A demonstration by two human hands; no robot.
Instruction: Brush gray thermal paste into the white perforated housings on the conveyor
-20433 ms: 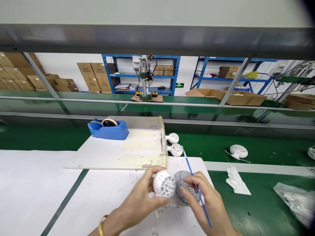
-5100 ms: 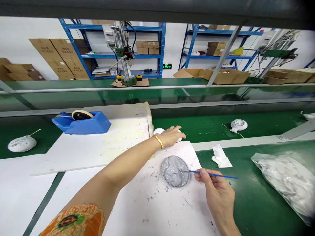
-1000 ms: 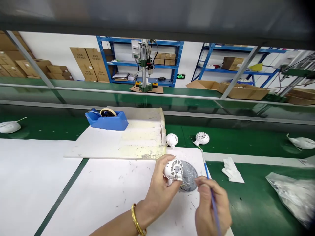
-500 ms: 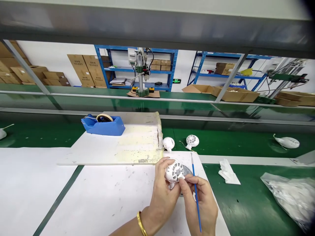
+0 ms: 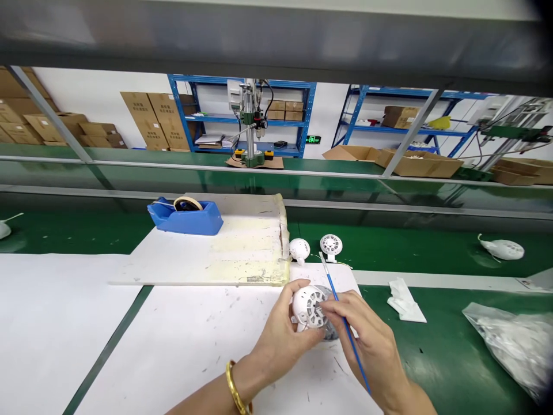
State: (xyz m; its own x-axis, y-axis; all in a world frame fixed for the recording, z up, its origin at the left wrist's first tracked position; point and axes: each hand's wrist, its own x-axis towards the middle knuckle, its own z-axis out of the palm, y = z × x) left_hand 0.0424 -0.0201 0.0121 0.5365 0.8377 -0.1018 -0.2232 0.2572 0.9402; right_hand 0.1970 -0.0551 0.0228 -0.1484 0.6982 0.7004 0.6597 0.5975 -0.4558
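Observation:
My left hand (image 5: 287, 328) is closed around a small white round fan-like housing (image 5: 307, 308), its vented face turned up and to the right. In my right hand (image 5: 367, 334) is a thin paintbrush with a blue handle (image 5: 356, 354), pinched at a slant, bristles pointing up and away. The right fingertips touch the housing's vents near its centre; whether they also hold some small part there cannot be made out. Behind and under the housing shows a grey round dish (image 5: 332, 333), mostly hidden. Two similar white housings, one left (image 5: 299, 250) and one right (image 5: 331, 245), lie just beyond.
A blue tape dispenser (image 5: 190, 218) stands on a white board (image 5: 242, 248) at the left. Crumpled white tissue (image 5: 405, 301) and a clear plastic bag (image 5: 512, 346) lie on the green surface at right. Another white housing (image 5: 503, 249) sits farther right. A metal beam (image 5: 276, 46) crosses overhead.
My right fingertips have moved from the housing's lower edge onto its vents. The brush leans further left at its tip. The right-hand housing beyond has turned and shifted slightly left.

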